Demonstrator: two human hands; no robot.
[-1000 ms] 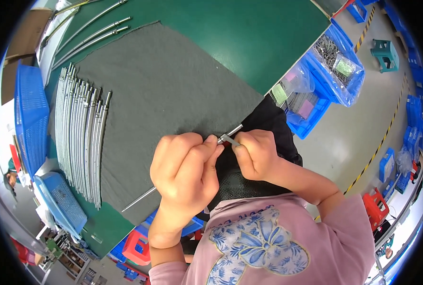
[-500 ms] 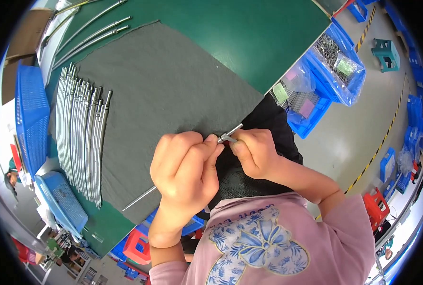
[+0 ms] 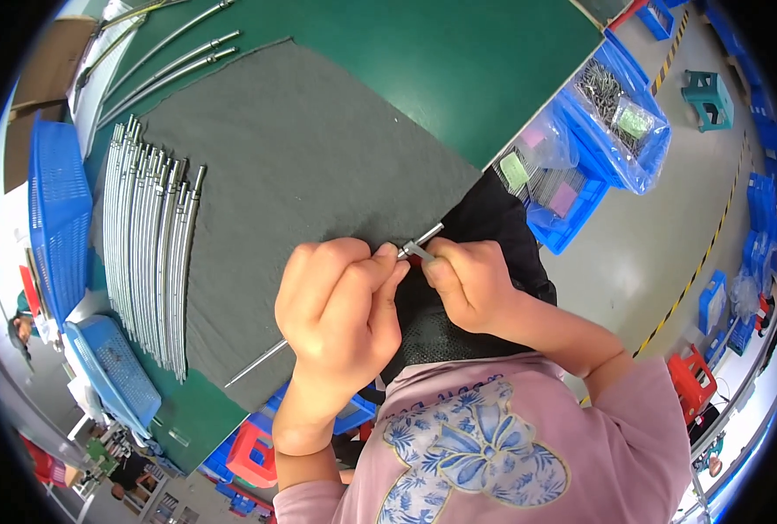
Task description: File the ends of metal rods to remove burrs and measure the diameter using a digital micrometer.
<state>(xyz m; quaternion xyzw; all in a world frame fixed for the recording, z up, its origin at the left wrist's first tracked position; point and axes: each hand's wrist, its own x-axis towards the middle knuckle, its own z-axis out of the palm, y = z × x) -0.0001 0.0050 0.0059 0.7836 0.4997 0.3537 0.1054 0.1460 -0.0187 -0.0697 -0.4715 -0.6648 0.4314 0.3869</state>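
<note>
My left hand (image 3: 340, 301) is closed around a thin metal rod (image 3: 255, 364) at the near edge of a grey cloth (image 3: 301, 148). The rod slants from lower left to upper right, and its collared end pokes out past my thumb and forefinger. Between the thumb and fingers of my right hand (image 3: 476, 284) is a small flat metal piece (image 3: 420, 252), whose tip touches the rod beside the collar. My fingers hide the rest of that piece. Several similar rods (image 3: 148, 262) lie side by side on the cloth to the left.
Longer metal rods (image 3: 174, 70) lie at the far left of the green table (image 3: 423, 70). Blue baskets (image 3: 60, 210) line its left side. At the right edge stand blue bins (image 3: 593, 188) with bagged metal parts. A green stool (image 3: 710, 100) is on the floor.
The rod's free end and the small flat metal piece have shifted very slightly. Both hands keep nearly the same place and grip.
</note>
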